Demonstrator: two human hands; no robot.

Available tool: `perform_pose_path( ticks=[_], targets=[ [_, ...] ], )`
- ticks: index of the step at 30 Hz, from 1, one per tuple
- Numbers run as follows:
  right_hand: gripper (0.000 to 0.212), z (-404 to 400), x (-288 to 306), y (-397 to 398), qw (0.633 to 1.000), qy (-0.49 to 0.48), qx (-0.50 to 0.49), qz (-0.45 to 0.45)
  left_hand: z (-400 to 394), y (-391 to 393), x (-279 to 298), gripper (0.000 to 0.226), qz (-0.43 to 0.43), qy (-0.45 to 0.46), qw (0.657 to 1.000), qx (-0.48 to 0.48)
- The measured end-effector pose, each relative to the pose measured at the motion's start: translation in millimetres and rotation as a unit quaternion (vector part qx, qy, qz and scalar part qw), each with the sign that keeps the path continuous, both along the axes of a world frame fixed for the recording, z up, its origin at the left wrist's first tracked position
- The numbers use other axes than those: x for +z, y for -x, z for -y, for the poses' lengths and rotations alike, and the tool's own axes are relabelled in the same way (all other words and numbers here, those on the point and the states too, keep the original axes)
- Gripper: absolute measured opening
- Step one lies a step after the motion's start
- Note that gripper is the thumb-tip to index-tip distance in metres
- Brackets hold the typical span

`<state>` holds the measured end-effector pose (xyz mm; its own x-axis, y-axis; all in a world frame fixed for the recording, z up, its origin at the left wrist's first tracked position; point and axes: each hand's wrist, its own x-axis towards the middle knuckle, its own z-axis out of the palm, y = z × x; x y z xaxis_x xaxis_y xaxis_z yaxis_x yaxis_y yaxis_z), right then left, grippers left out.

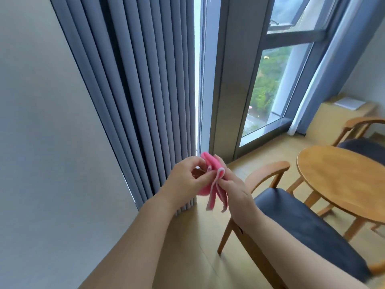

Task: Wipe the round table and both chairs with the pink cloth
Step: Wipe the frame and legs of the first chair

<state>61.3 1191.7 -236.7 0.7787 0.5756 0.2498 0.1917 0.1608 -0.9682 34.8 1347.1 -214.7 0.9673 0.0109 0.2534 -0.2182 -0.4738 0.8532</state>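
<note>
Both hands are up in front of the grey curtain (133, 84), the left hand (187, 178) and right hand (235, 190) each pinching the folded pink cloth (210, 184) between them, with the near chair (302, 224) and table (343, 180) off to the right.

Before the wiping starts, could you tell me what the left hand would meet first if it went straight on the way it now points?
Probably the pink cloth the left hand already pinches, then the right hand; depth beyond is unclear.
</note>
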Motion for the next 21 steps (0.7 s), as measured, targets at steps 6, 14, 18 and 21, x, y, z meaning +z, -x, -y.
perform_pose_path(
  ticks=[6,14,18,21],
  targets=[
    [0.037,23.0,73.2,-26.7,0.995,0.031,-0.057,0.07,18.4,-46.2,72.8,0.006,0.015,-0.091,0.995,-0.043],
    [0.025,106.9,77.0,-104.9,0.968,0.078,-0.239,-0.02,72.2,-114.0,79.3,0.009,0.017,-0.104,0.994,-0.032],
    [0.024,139.2,73.9,-152.2,0.943,0.128,-0.305,-0.047,81.3,-150.4,82.3,0.018,-0.001,-0.108,0.994,-0.025],
    [0.023,158.1,71.0,-184.2,0.931,0.151,-0.331,-0.038,80.6,-183.6,77.9,0.007,-0.009,-0.106,0.994,-0.018]
  ],
)
